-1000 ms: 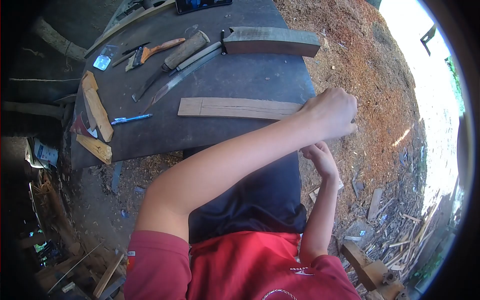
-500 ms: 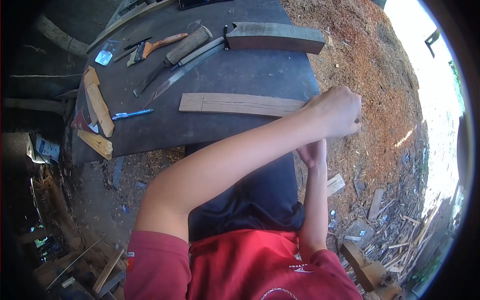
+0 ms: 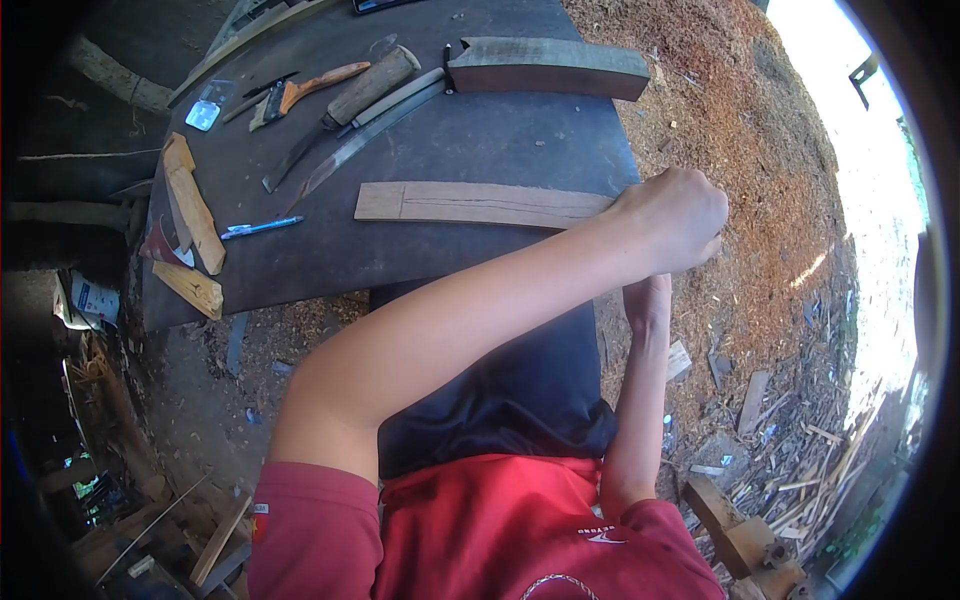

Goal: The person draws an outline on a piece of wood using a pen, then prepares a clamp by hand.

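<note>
My left hand (image 3: 680,215) is closed in a fist at the right edge of the table, its arm stretched across in front of me. Whatever its fingers hold is hidden. Under the left wrist runs a flat wooden board (image 3: 480,203) with pencil lines drawn along it; its right end is out of sight. My right hand (image 3: 648,292) is just below the left fist, beside the table edge. The left hand and forearm cover its fingers, so their grip does not show.
A thick wooden block (image 3: 548,70) lies at the table's back right. Farther left are a thick wooden-handled tool (image 3: 372,88), a brush (image 3: 310,85), a blue pen (image 3: 262,227) and wood offcuts (image 3: 195,205). Sawdust (image 3: 740,130) and scraps cover the ground to the right.
My right hand has moved up and slightly right, going further behind the left fist. The left fist and the board stay almost in place.
</note>
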The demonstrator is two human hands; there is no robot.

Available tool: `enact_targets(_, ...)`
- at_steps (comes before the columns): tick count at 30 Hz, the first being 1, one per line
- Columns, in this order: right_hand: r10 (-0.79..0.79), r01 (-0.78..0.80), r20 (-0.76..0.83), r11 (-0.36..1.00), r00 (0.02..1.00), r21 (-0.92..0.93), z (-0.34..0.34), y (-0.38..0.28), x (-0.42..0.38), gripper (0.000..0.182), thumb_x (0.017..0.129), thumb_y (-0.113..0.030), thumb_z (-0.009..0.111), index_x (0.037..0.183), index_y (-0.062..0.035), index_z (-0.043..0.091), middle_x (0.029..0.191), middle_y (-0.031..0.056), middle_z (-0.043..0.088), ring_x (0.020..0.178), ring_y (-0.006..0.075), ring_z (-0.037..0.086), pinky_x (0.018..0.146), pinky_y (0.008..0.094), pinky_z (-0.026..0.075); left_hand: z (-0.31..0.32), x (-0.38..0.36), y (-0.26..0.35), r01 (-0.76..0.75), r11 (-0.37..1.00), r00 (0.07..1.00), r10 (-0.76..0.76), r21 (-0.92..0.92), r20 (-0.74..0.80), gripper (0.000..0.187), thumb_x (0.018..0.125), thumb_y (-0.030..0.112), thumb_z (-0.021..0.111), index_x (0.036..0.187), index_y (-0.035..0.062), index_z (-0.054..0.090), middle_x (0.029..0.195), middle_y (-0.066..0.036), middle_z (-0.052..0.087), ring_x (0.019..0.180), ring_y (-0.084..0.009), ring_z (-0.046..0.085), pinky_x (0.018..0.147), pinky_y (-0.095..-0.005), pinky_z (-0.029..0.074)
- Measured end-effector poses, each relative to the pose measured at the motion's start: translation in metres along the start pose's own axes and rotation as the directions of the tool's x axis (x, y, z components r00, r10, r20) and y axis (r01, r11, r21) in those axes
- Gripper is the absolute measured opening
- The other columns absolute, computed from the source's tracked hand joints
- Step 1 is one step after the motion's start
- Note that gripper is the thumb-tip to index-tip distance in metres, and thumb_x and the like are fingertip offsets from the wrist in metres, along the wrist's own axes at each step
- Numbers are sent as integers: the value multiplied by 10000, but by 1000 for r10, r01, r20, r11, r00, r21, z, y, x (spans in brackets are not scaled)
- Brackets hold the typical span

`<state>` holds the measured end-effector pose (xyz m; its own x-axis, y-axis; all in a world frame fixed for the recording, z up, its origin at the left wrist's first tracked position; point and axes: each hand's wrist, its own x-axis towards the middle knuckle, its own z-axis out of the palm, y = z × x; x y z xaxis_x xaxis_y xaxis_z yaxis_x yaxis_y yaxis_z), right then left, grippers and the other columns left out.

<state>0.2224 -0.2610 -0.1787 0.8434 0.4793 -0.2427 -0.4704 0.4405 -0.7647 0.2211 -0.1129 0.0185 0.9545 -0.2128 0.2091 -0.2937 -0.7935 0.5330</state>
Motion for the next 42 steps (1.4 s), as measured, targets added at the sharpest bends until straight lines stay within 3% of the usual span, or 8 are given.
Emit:
enact_targets(3,-54,58,-97,998,994,32,0,-2,-16,384,937,-125,747,1285,-6,638,1278,90,664,1199,198,608,1125,391,425,-3,1,2,34,999,998,-33,-13,48,252,855,174,718,750,-54,693,701,-221,695,699,-328,748,608,-396,636)
enact_targets(9,-8,6,-21,994,1000,-108,9,-1,-59,192,946,-68,637,1106,13,707,964,27,633,856,123,523,865,303,425,-6,-2,4,69,998,997,-69,3,34,265,884,220,720,758,-12,731,693,-194,711,695,-347,741,696,-420,621)
enact_targets(14,176,-172,97,984,980,-48,16,16,-62,547,1053,-458,365,1162,-4,652,970,35,604,920,174,512,861,321,391,-4,-2,3,38,996,999,-38,-78,1,240,880,208,710,788,-10,746,727,-198,724,711,-339,743,726,-423,618)
enact_targets(17,264,-262,-33,963,964,60,50,2,-50,515,1070,-456,365,1193,-21,613,963,40,607,906,175,504,834,324,387,-9,-4,5,45,997,999,-44,-63,9,225,870,203,709,800,-6,754,744,-192,730,721,-334,744,738,-422,616)
enact_targets(21,308,-308,23,941,951,137,37,4,-26,540,1104,-346,389,1515,4,404,1526,129,487,1408,266,451,1186,435,347,-1,-2,1,23,996,999,-25,-87,-28,218,855,200,711,794,-5,754,746,-184,731,715,-335,742,737,-426,615)
enact_targets(26,319,-417,295,824,901,383,23,8,-9,557,1103,-368,410,1510,13,404,1509,132,505,1384,287,481,1156,441,401,-3,-2,2,0,998,1000,0,-63,-6,220,851,196,702,772,-3,751,733,-185,726,706,-332,740,746,-435,615)
enact_targets(38,142,-136,-20,972,990,193,18,-4,0,581,1099,-376,459,1526,13,386,1538,135,479,1421,285,452,1212,464,353,3,1,0,3,1000,1000,-3,-4,-8,247,871,211,714,737,4,734,697,-166,715,690,-313,744,782,-444,625)
enact_targets(42,81,-98,81,964,993,247,-3,-4,-9,492,1087,-302,461,1479,-4,454,1502,129,512,1408,277,458,1231,457,306,-2,-1,3,-5,999,1000,5,35,-3,253,885,203,709,743,-7,722,685,-181,703,678,-318,739,741,-435,626)
